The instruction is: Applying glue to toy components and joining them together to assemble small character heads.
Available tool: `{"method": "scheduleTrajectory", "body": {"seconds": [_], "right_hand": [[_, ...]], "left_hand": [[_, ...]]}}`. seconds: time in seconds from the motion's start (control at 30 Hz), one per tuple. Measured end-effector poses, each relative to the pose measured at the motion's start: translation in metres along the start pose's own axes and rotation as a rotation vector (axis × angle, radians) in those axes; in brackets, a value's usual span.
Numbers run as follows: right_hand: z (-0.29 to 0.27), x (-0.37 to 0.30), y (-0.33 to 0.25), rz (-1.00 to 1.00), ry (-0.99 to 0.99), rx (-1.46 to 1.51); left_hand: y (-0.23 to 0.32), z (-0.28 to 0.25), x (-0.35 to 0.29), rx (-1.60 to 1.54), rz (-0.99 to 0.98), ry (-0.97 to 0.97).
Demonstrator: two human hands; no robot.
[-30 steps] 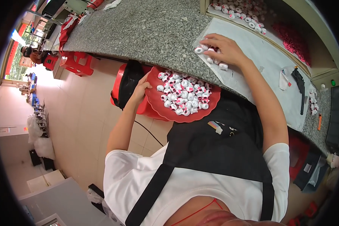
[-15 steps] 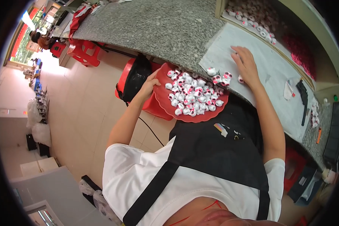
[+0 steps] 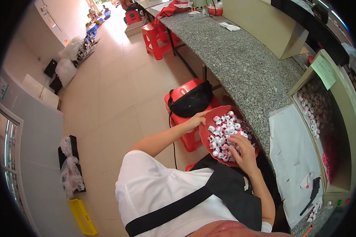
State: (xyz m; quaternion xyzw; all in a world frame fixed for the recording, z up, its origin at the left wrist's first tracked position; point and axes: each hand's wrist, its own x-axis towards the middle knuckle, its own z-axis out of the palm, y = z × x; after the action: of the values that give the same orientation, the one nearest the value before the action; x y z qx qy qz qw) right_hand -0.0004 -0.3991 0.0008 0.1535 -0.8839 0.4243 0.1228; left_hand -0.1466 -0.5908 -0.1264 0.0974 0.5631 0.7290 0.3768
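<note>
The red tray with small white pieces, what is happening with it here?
A person holds a red tray at the edge of a grey stone counter. The left hand grips the tray's rim. The right hand rests in the pile of small white and pink pieces, fingers curled among them.

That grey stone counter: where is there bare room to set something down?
The granite counter lies bare between the beige box and the white mat. The mat's middle is free too. Crowded: the red tray of small white pieces, under both hands.
</note>
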Motion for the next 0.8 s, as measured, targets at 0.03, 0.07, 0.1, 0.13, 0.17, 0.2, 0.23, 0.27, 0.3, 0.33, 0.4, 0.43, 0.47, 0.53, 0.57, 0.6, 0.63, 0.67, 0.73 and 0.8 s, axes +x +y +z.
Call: {"method": "scheduleTrajectory", "body": {"seconds": [0.03, 0.07, 0.1, 0.13, 0.17, 0.2, 0.23, 0.27, 0.3, 0.33, 0.4, 0.43, 0.47, 0.53, 0.57, 0.6, 0.63, 0.67, 0.73, 0.8], "right_hand": [[-0.014, -0.002, 0.008, 0.000, -0.001, -0.020], [-0.027, -0.005, 0.013, 0.011, 0.012, -0.041], [-0.038, -0.006, 0.018, 0.033, 0.046, -0.065], [-0.043, -0.003, 0.019, 0.031, 0.072, -0.060], [-0.045, -0.001, 0.018, 0.032, 0.091, -0.056], [-0.049, 0.004, 0.021, 0.036, 0.126, -0.065], [-0.054, 0.002, 0.029, 0.085, 0.128, -0.081], [-0.058, -0.003, 0.036, 0.153, 0.105, 0.002], [-0.056, -0.006, 0.040, 0.215, 0.083, 0.092], [-0.047, -0.010, 0.040, 0.350, 0.073, 0.339], [-0.034, -0.008, 0.032, 0.602, -0.076, 0.859], [-0.033, -0.003, 0.017, 0.656, -0.134, 1.017], [-0.034, 0.005, 0.003, 0.588, -0.154, 1.063], [-0.046, 0.017, -0.019, 0.512, -0.173, 1.099], [-0.055, 0.021, -0.026, 0.450, -0.115, 1.150], [-0.068, 0.028, -0.033, 0.381, -0.052, 1.195], [-0.085, 0.032, -0.039, 0.357, -0.011, 1.257], [-0.101, 0.035, -0.044, 0.351, 0.004, 1.283], [-0.123, 0.035, -0.038, 0.424, 0.064, 1.325], [-0.144, 0.039, -0.037, 0.438, 0.149, 1.179]], "left_hand": [[-0.001, 0.007, -0.005, -0.019, 0.044, 0.071], [0.005, 0.012, -0.015, -0.045, 0.060, 0.130], [0.012, 0.013, -0.026, -0.069, 0.073, 0.177], [0.015, 0.004, -0.042, -0.136, 0.114, 0.233], [0.009, -0.013, -0.056, -0.164, 0.142, 0.295], [0.012, -0.026, -0.074, -0.134, 0.118, 0.347], [0.022, -0.022, -0.089, -0.167, 0.112, 0.441], [0.033, -0.009, -0.107, -0.163, 0.158, 0.449], [0.038, -0.012, -0.121, -0.177, 0.209, 0.463], [0.053, -0.007, -0.135, -0.154, 0.229, 0.500], [0.092, 0.005, -0.154, -0.142, 0.294, 0.513], [0.108, 0.009, -0.158, -0.124, 0.286, 0.544], [0.119, 0.010, -0.156, -0.114, 0.282, 0.548], [0.141, 0.020, -0.147, -0.107, 0.288, 0.548], [0.150, 0.031, -0.137, -0.178, 0.249, 0.438], [0.160, 0.044, -0.125, -0.244, 0.213, 0.321], [0.167, 0.058, -0.115, -0.240, 0.220, 0.306], [0.174, 0.073, -0.104, -0.263, 0.227, 0.279], [0.188, 0.093, -0.083, -0.259, 0.250, 0.166], [0.208, 0.124, -0.066, -0.296, 0.234, 0.079]]}}
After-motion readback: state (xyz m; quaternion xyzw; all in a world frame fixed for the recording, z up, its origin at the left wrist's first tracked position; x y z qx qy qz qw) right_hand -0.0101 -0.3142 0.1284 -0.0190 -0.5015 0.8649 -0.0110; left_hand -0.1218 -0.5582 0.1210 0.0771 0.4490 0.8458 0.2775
